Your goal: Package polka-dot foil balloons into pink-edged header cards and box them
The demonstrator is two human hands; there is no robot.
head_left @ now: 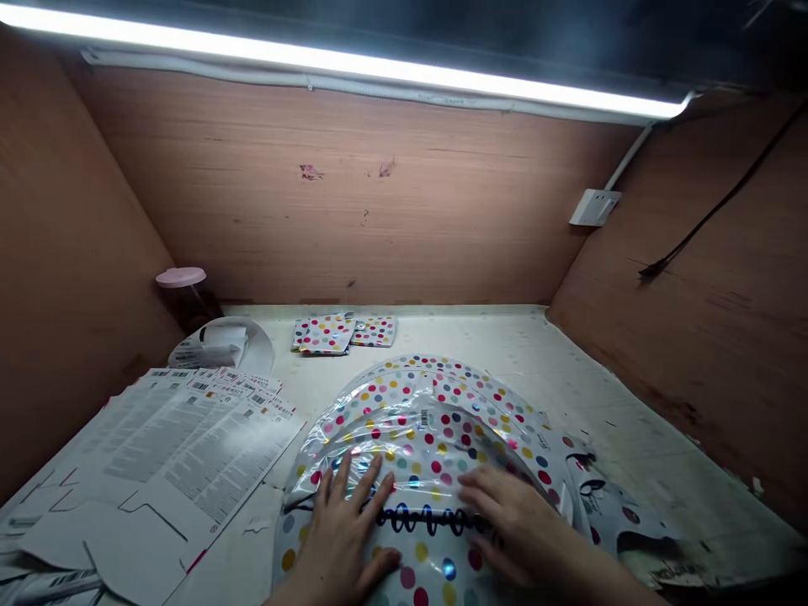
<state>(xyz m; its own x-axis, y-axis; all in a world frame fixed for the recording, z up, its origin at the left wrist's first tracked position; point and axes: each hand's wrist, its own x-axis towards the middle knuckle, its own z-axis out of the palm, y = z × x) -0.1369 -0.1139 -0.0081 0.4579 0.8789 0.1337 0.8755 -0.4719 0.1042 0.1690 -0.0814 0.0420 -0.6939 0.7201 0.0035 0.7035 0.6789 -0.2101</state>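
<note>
A glossy white polka-dot item with a rounded top [435, 459] lies flat in front of me, under shiny clear plastic. A black looped cord [429, 519] runs across its middle, and a small barcode label [424, 418] shows near its top. My left hand [344, 530] rests on the left part with fingers spread. On the right part lies my right hand [514, 522], slightly blurred, its fingers stretched over the end of the cord and holding nothing I can see. More polka-dot material with black trim [622, 513] lies to the right.
Printed card sheets [208, 446] are fanned out at left. Behind them stand a white label roll [224, 345] and a jar with a pink lid [181, 278]. Small folded polka-dot pieces [328, 333] lie at the back. Wooden walls enclose the table; a black cable [720, 206] hangs right.
</note>
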